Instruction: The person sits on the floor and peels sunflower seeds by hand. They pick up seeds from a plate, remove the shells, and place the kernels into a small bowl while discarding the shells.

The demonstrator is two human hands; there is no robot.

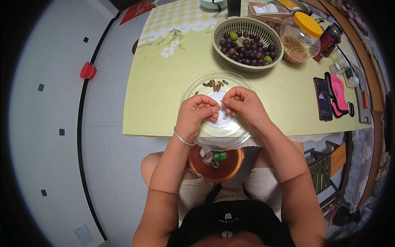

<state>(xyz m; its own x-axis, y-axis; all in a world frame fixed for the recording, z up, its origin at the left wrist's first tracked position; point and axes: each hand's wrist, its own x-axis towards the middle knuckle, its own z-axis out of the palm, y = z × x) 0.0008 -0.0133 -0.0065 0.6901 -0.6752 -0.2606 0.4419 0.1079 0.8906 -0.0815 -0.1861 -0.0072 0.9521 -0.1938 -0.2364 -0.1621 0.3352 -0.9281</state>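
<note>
Both my hands meet over a round, clear plastic tray [190, 88] at the table's near edge. Between the thumb and fingers of my left hand [197, 113], which wears a bangle, is a small yellow-brown piece [218, 107]. My right hand [245, 108] pinches another small yellowish piece [222, 101] just beside it. Whether these are shell or kernel is too small to tell. Several long brown nuts in their shells [214, 85] lie in the far part of the tray. A tiny pale bit [224, 118] rests on the tray bottom below my fingers.
Beyond the tray stands a basket [218, 47] of dark grapes. To its right are a yellow-lidded jar [294, 46] and a dark red flask [328, 42]. A phone [323, 99] and a pink-and-black item [338, 96] lie at right. Below the table edge is a waste bin [214, 175].
</note>
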